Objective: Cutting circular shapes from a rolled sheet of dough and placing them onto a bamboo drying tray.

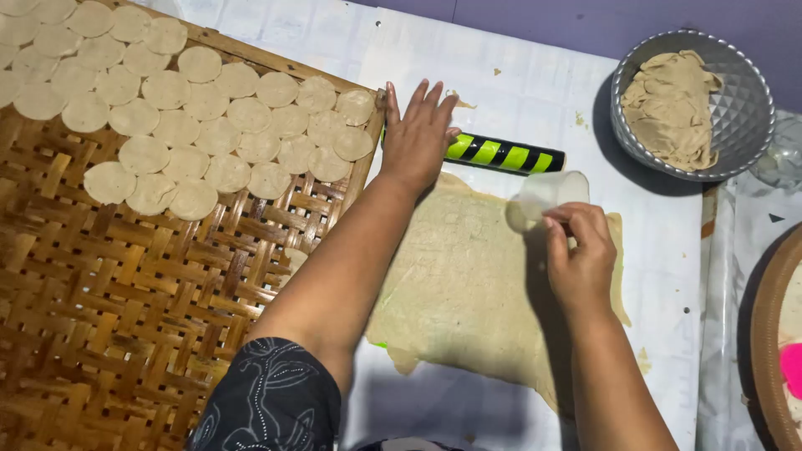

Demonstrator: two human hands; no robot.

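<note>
Left hand [415, 138] flat, fingers spread and extended, palm down on the green-and-black striped rolling pin [504, 154], gripping nothing, just pressing on its left end near the tray corner. Right hand [578, 255] closed around a small clear plastic cup [547, 196], held by thumb and fingers, cup tilted with its mouth toward the dough, rim touching the upper right part of the rolled dough sheet [468, 284]. Dough sheet thin, beige, roughly rectangular with ragged edges, lying flat on the white plastic-covered table [660, 250] between the two forearms, just below the rolling pin. Woven bamboo tray [125, 317] at left, touching the left wrist area, upper part covered with many round cut dough discs [209, 125] laid in overlapping rows, lower part bare weave. Grey faceted metal bowl [743, 117] at upper right, well apart from both hands, holding a heap of dough scraps [668, 104]. Edge of a round brown tray [764, 351] at far right, partly out of frame, with a pink object [792, 367] on it, kind not clear. Small dough crumbs scattered on the table near the pin and bowl. Dark patterned sleeve [271, 401] at lower centre on the left arm.
</note>
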